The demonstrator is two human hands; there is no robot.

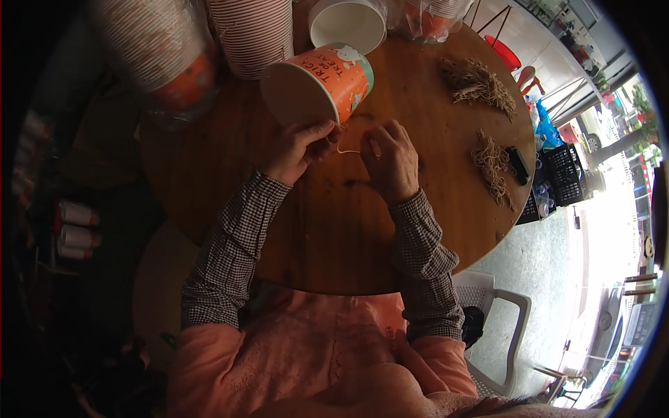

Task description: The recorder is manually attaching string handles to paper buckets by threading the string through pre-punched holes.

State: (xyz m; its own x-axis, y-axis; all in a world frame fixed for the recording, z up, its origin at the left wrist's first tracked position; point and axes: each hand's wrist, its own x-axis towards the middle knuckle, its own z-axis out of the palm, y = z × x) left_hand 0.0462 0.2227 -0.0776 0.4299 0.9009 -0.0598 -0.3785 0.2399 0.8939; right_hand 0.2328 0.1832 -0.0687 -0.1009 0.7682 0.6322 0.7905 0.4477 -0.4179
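Note:
An orange and white paper bucket point(354, 82) with printed pictures lies tilted on its side over the round table, its open mouth facing left and toward me. My left hand point(301, 150) is closed at the lower edge of its rim, thumb and fingers pinched there. A thin tan cord point(350, 151) runs from that spot at the rim across to my right hand point(392, 161). The fingers of my right hand are pinched on the cord's other end, just right of the bucket. Exactly how the cord meets the rim is hidden by my left fingers.
Nested bucket stacks point(251, 35) stand at the back, one in clear plastic point(157, 59). A white bucket point(348, 26) lies behind mine. Two tan cord bundles point(481, 85) and a small black object point(518, 166) lie on the right. Past the table point(334, 244) are black crates point(563, 174) and a chair point(516, 334).

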